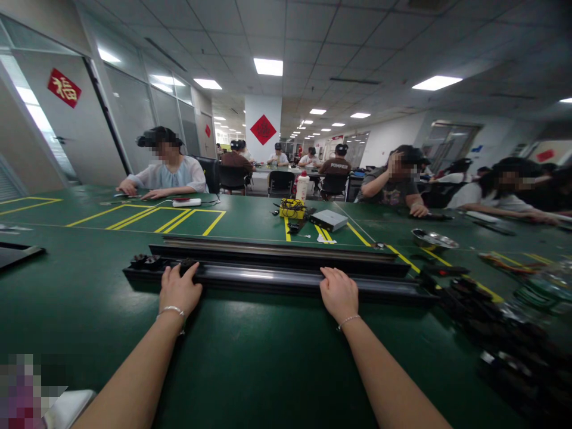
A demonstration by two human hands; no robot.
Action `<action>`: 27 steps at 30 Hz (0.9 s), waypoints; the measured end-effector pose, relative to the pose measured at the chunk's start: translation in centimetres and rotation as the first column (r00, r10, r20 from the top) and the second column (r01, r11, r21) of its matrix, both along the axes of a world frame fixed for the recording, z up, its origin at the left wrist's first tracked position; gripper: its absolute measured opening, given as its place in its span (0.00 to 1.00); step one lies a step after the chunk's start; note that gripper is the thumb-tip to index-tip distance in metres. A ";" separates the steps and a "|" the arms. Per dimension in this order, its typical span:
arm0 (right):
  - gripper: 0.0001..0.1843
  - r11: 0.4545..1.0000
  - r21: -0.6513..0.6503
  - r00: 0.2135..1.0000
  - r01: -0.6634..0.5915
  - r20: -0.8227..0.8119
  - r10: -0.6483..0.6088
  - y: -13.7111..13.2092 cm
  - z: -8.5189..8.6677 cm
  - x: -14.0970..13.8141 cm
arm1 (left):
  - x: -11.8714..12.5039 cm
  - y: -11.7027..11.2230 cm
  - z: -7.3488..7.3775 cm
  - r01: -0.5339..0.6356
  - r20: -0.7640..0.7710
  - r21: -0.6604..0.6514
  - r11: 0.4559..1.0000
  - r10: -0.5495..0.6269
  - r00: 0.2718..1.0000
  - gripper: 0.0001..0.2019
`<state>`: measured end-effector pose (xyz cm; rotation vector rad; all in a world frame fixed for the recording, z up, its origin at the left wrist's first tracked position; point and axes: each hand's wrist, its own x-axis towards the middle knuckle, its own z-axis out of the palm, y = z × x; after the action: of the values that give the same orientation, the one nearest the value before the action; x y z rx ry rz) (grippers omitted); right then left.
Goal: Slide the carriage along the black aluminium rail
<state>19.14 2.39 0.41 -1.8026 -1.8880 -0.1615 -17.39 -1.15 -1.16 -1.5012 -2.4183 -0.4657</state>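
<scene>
On the green table (263, 357), I see the long black channel (263, 277), apparently steadied by both hands: left hand (181, 291) spread at a small black piece (189, 263), right hand (339, 292) with fingers together along the near edge; I cannot tell whether either pinches. A second channel (286, 252) blocks the far side; black parts (487, 316) crowd the right end.

Glass partitions (131, 104), ceiling lights (268, 67), black chairs (281, 182) and a green worktable (250, 351) suggest an office-like workshop.
</scene>
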 end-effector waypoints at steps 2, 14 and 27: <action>0.22 1.000 0.003 1.000 0.000 -0.001 0.000 0.0 0.0 0.0 | -0.1 0.1 -0.1 0.006 -0.007 0.006 1.000 -0.006 1.000 0.27; 0.22 1.000 -0.003 1.000 -0.005 0.003 0.005 0.0 0.1 0.0 | -0.2 0.2 -0.5 0.014 0.051 0.034 0.999 -0.016 0.999 0.27; 0.22 1.000 0.012 1.000 -0.004 0.028 0.004 0.1 0.1 0.0 | 0.1 0.0 -0.2 0.010 0.072 0.028 1.000 -0.012 0.997 0.27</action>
<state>19.17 2.46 0.47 -1.7974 -1.9065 -0.1969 -17.34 -1.12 -1.35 -1.5123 -2.4481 -0.5628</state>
